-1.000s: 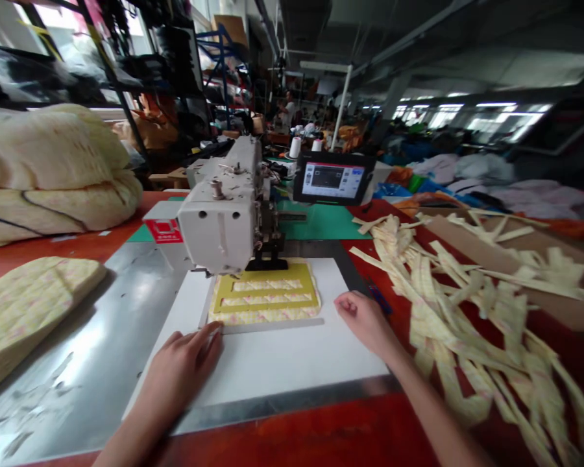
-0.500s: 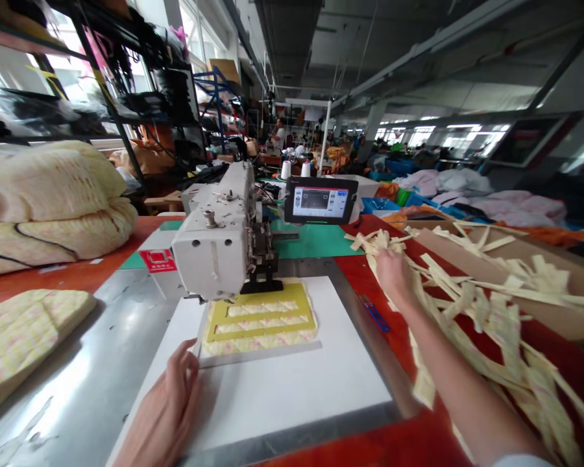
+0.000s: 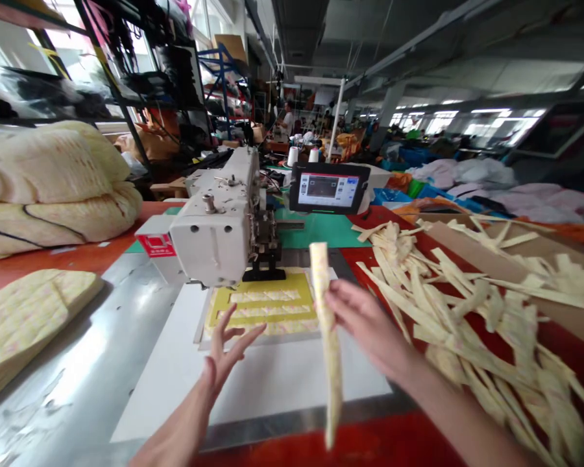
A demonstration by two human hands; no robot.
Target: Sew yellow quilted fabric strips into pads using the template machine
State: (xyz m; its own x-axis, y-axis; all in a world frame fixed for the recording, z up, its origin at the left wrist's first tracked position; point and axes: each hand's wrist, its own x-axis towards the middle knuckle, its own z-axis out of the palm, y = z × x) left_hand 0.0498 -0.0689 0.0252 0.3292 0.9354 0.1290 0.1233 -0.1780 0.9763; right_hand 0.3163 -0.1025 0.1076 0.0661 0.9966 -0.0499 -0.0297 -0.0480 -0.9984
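Note:
My right hand [image 3: 357, 314] pinches a pale yellow fabric strip [image 3: 328, 344], which hangs down over the white sheet [image 3: 277, 383]. Its fingers are closed on the strip's upper part. My left hand [image 3: 226, 350] is raised over the sheet with its fingers spread, holding nothing. Just beyond the left fingertips lies a yellow slotted template [image 3: 257, 286] with quilted fabric showing through its slots. The head of the white sewing machine [image 3: 211, 250] stands over the template's back edge.
A heap of loose strips [image 3: 472, 311] covers the red table on the right, beside cardboard [image 3: 540, 259]. Behind the machine stands a control screen [image 3: 328, 188]. Quilted pieces [image 3: 34, 318] are stacked at left, with a large fabric bundle [image 3: 53, 188] farther back.
My right hand has come left from the strip heap with one strip in it. My left hand has lifted from the sheet's left side and moved right, its fingers spreading.

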